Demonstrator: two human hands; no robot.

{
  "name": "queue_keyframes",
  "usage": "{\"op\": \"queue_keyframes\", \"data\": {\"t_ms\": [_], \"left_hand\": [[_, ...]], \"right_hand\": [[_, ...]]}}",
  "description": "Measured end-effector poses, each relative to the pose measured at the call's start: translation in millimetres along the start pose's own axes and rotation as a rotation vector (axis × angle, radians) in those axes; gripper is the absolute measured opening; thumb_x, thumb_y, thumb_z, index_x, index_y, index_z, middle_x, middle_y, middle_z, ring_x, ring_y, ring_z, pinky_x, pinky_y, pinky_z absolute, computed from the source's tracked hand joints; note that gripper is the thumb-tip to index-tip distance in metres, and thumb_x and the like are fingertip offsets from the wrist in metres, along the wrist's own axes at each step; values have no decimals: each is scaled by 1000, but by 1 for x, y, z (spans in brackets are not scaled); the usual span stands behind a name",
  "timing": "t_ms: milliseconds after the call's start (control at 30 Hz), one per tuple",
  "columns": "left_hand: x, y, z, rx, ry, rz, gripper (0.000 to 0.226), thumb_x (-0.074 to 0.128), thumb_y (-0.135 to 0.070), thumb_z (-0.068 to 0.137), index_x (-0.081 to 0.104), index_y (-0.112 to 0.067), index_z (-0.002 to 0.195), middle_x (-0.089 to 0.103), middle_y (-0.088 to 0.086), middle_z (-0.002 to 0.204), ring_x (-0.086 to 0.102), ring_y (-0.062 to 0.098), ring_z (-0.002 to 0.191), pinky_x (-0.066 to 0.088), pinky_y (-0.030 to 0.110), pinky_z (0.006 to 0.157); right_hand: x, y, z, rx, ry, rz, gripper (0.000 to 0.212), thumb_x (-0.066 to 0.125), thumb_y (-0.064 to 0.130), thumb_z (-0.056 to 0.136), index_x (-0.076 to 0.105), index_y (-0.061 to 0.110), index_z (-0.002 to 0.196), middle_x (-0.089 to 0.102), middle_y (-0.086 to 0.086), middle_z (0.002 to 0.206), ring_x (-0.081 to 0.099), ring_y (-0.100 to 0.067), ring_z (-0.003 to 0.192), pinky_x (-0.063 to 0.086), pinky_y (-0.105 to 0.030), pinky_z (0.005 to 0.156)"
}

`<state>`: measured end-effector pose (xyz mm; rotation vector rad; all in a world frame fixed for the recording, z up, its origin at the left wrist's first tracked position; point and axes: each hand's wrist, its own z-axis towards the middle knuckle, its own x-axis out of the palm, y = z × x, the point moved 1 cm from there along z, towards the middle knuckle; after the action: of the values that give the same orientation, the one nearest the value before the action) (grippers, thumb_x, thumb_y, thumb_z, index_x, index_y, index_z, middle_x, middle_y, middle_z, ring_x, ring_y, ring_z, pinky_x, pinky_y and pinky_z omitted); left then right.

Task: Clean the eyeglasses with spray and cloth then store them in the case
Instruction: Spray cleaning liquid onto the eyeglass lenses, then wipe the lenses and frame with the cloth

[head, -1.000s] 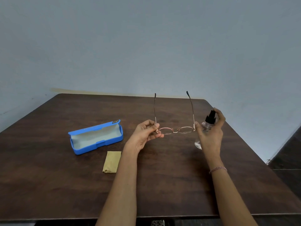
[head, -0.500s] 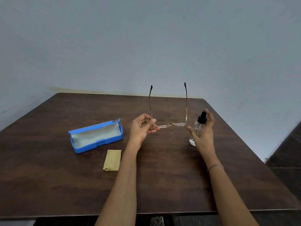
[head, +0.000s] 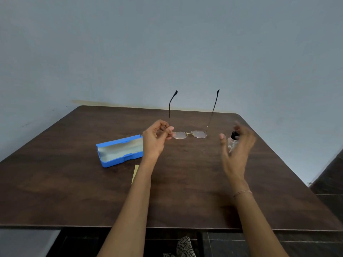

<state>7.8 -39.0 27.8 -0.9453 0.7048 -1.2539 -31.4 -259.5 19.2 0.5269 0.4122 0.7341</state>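
My left hand [head: 156,140] pinches the thin gold-rimmed eyeglasses [head: 189,134] at their left hinge and holds them above the table, temples pointing up and away. To their right, my right hand [head: 236,145] grips a small clear spray bottle [head: 232,142] with a black nozzle; the hand is blurred, its thumb in front and its fingers behind the bottle. The blue case [head: 118,151] lies open on the table, left of my left hand. A yellow cloth [head: 135,173] lies in front of the case, mostly hidden by my left forearm.
The dark wooden table [head: 74,182] stands against a pale blue-grey wall. Its right edge drops to a dark tiled floor [head: 328,182]. A patterned piece of fabric [head: 183,247] shows below the table's front edge.
The glasses have tipped so the lenses face me more. My right hand with the bottle has drawn a little away from the frame. The cloth has slipped behind my left forearm.
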Motion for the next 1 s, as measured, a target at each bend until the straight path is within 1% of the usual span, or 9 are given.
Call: {"op": "queue_keyframes", "data": {"t_ms": [133,233,367,500,600,767,867,933,1000], "left_hand": [[-25,-11,0,39,-48,12,16,68,-8,85,62,-19,75,69,-6,67,71,15,69,56,20,62],[-45,-14,-2,57,-80,32,18,69,-9,84,62,-21,74,68,-4,68,71,16,70,56,20,63],[-69,-16,-2,70,-116,75,18,69,-11,84,62,-24,74,69,-4,66,71,17,70,56,20,63],[-80,-14,-2,66,-148,113,14,69,-9,84,62,-19,76,68,-6,66,70,13,68,57,20,63],[-83,-11,-2,82,-153,128,9,69,-9,84,62,-13,79,68,-2,70,69,10,68,57,20,64],[-73,-6,-2,96,-140,163,19,68,-13,85,61,-28,77,68,-9,70,69,8,71,55,17,64],[-62,-3,0,97,-117,147,19,68,-13,85,61,-28,76,68,-6,70,70,12,71,55,18,64],[-54,-1,4,92,-107,133,19,67,-11,86,61,-26,75,69,0,71,70,16,72,56,22,66],[-46,0,8,105,-85,148,19,67,-11,86,61,-24,74,69,3,73,70,18,71,58,27,67]], "right_hand": [[34,47,-27,-122,245,40,20,57,21,92,63,14,110,53,-1,101,52,-21,96,48,-41,85],[60,71,-46,-175,568,59,13,64,10,87,71,9,98,61,-4,88,57,-20,85,50,-36,79],[92,87,-63,-182,982,9,18,67,11,84,71,6,101,62,-9,95,56,-20,93,43,-22,82],[114,93,-68,-190,1182,-120,34,71,21,81,67,4,110,59,-10,105,54,-20,100,45,-31,90],[121,93,-66,-181,1245,-170,38,73,25,80,67,4,110,58,-10,107,55,-20,100,47,-33,90],[124,95,-66,-331,1216,-224,27,67,24,85,68,5,104,60,-7,101,55,-18,94,39,-23,74],[116,95,-59,-356,1277,-171,20,67,18,83,68,5,97,61,-7,97,57,-19,88,40,-21,69],[106,92,-44,-263,1322,-16,15,68,13,79,68,5,92,64,-8,92,60,-18,82,44,-21,69],[93,84,-18,-46,1277,212,9,66,6,81,66,8,89,66,-7,87,61,-14,78,47,-24,72]]}}
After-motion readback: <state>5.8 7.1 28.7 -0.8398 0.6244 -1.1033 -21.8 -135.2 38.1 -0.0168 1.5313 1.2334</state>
